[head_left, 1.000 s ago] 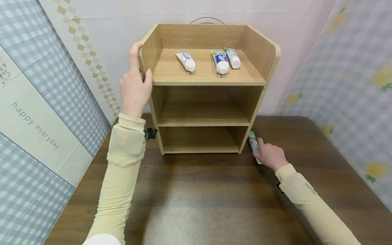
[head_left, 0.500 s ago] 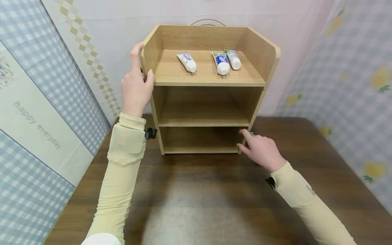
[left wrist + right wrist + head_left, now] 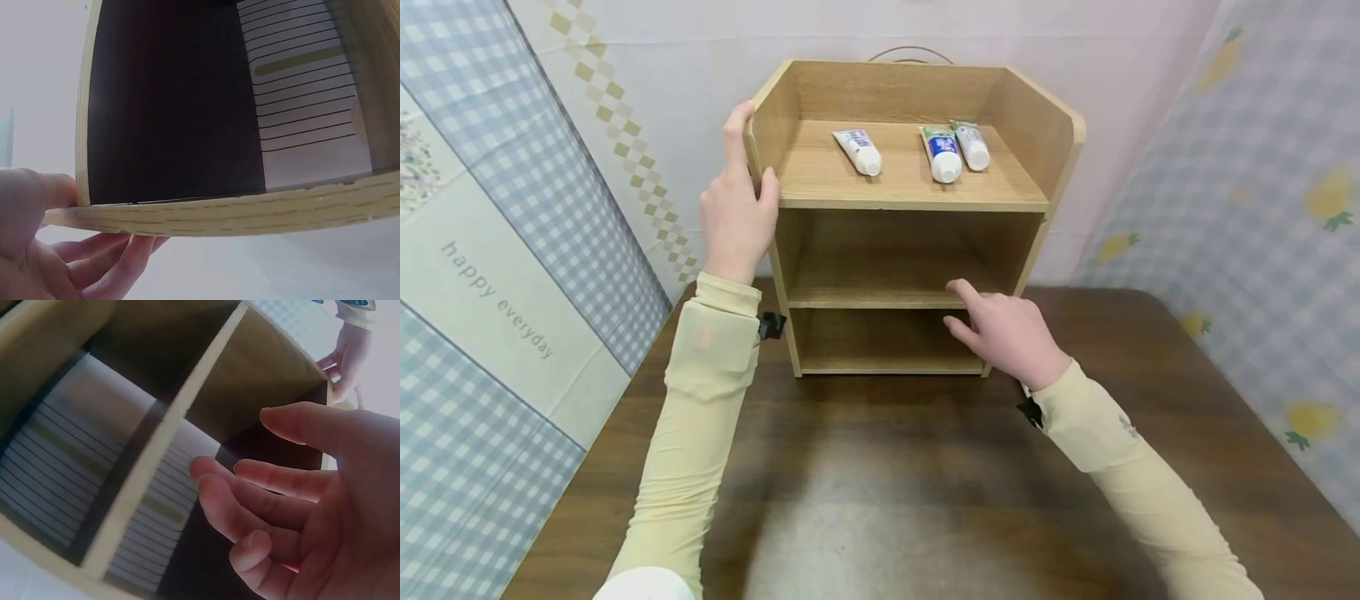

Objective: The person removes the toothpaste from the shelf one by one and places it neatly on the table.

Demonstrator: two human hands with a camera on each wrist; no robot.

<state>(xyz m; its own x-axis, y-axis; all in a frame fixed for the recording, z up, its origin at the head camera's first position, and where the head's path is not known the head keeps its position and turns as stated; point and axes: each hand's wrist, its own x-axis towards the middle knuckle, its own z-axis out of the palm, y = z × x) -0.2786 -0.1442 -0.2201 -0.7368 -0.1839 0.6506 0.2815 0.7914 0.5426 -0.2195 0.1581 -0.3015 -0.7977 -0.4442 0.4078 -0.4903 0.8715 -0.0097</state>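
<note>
A light wooden shelf unit (image 3: 901,205) stands on the dark table. My left hand (image 3: 737,212) grips the upper part of its left side panel, the thumb in front; in the left wrist view the fingers curl under a wooden edge. On the top board lie a white toothpaste tube (image 3: 857,152), a blue-and-green toothpaste tube (image 3: 942,154) and a smaller white-and-green tube (image 3: 972,146). In front of the lower right compartments hovers my right hand (image 3: 1003,329), fingers loosely bent and holding nothing. It hides most of another tube beside the unit's right foot; a white bit shows.
The brown table (image 3: 865,500) extends in front of the unit and to its right. White cloth (image 3: 700,50) hangs behind it, with blue checked cloth (image 3: 1225,250) on the right. The middle board (image 3: 895,293) divides the lower compartments.
My right hand has let go of the green-and-white toothpaste tube beside the unit's right foot, then moved left and up before the compartments. My left hand keeps its grip on the side panel.
</note>
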